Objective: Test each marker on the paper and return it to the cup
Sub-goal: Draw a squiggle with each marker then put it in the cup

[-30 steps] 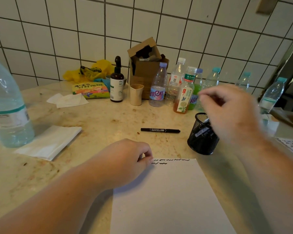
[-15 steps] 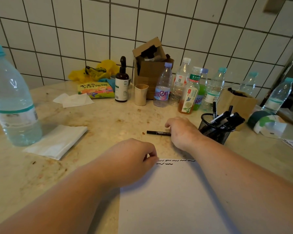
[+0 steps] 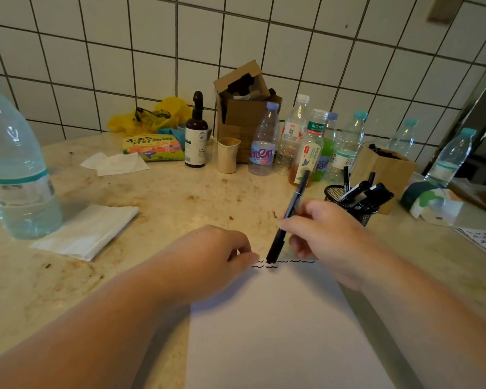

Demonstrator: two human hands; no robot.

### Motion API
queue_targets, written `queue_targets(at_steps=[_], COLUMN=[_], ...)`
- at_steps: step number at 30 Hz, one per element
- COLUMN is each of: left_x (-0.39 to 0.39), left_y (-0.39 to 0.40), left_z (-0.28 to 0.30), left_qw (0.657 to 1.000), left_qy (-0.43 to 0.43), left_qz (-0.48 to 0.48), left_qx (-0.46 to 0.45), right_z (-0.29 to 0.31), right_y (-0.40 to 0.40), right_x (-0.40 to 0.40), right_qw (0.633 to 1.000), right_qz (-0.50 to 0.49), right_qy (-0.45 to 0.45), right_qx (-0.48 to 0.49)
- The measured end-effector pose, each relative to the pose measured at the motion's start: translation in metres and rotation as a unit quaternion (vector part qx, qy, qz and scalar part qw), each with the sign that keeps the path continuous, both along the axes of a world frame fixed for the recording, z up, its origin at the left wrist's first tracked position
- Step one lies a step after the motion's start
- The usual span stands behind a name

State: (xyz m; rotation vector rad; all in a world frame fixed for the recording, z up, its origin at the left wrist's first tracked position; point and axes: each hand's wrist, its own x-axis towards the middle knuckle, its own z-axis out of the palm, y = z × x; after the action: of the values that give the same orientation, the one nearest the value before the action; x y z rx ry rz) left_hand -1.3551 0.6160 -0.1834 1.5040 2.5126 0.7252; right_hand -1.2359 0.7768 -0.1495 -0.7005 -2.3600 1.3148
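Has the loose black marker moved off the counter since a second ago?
Yes. The black marker lay flat on the counter left of the mesh cup; now the right hand holds it tilted, lower end at the paper's top edge.

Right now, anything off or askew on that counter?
Mostly clutter. The mesh cup leans to the right, so its markers fan out sideways. The counter carries brown stains. The right hand holds a marker at the squiggles on the paper; the left hand rests at the paper's corner.
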Motion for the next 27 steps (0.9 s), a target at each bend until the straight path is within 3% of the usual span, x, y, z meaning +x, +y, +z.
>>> queue_targets(at_steps=[8, 12, 18, 21, 24, 27], left_x=[0.007, 0.013, 0.014, 0.009, 0.0, -0.005], left_y=[0.0, 0.001, 0.0, -0.009, -0.022, -0.019], left_z=[0.007, 0.007, 0.012, 0.021, 0.025, 0.021], left_qw=[0.997, 0.996, 0.987, 0.943, 0.911, 0.948], left_qy=[-0.072, -0.077, -0.138, -0.277, -0.338, -0.297], left_qz=[-0.03, -0.045, -0.086, -0.18, -0.219, -0.113], left_qx=[0.028, 0.03, 0.004, -0.035, -0.084, -0.035], right_z=[-0.025, -0.033, -0.033, -0.03, -0.029, -0.032], right_y=[-0.013, -0.016, -0.014, -0.016, -0.002, 0.015], right_x=[0.039, 0.037, 0.039, 0.043, 0.048, 0.048], right_qw=[0.965, 0.935, 0.937, 0.941, 0.918, 0.914], right_qz=[0.017, 0.056, 0.099, 0.142, 0.123, 0.024], right_qy=[0.163, 0.193, 0.185, 0.194, 0.271, 0.298], right_qx=[-0.204, -0.292, -0.279, -0.237, -0.261, -0.274])
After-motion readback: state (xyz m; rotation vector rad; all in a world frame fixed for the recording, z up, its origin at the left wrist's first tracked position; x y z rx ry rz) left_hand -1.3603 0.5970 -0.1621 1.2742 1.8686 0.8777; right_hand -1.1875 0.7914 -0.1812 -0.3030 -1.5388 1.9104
